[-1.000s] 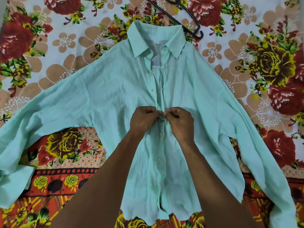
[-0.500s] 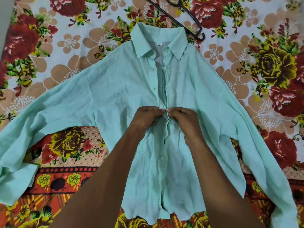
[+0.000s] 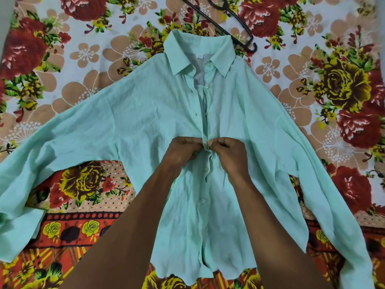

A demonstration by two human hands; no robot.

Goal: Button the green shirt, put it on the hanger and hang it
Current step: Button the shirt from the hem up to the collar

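Note:
The pale green shirt (image 3: 145,122) lies flat, front up, sleeves spread wide, collar at the far end. Its front placket is closed from the hem up to my hands; above them it gapes open to the collar. My left hand (image 3: 181,152) pinches the left placket edge at mid-chest. Opposite it, my right hand (image 3: 228,154) pinches the right edge, thumb and fingers meeting over a button. A black hanger (image 3: 227,24) lies just beyond the collar, partly cut off by the top of the view.
A floral bedsheet (image 3: 73,65) with red and yellow roses covers the whole surface under the shirt. An orange patterned border (image 3: 83,226) runs along the near side below the left sleeve.
Both hands have stayed pinched on the placket at mid-chest, working the same button. The view has shifted slightly, so the shirt and hanger sit a little lower in it.

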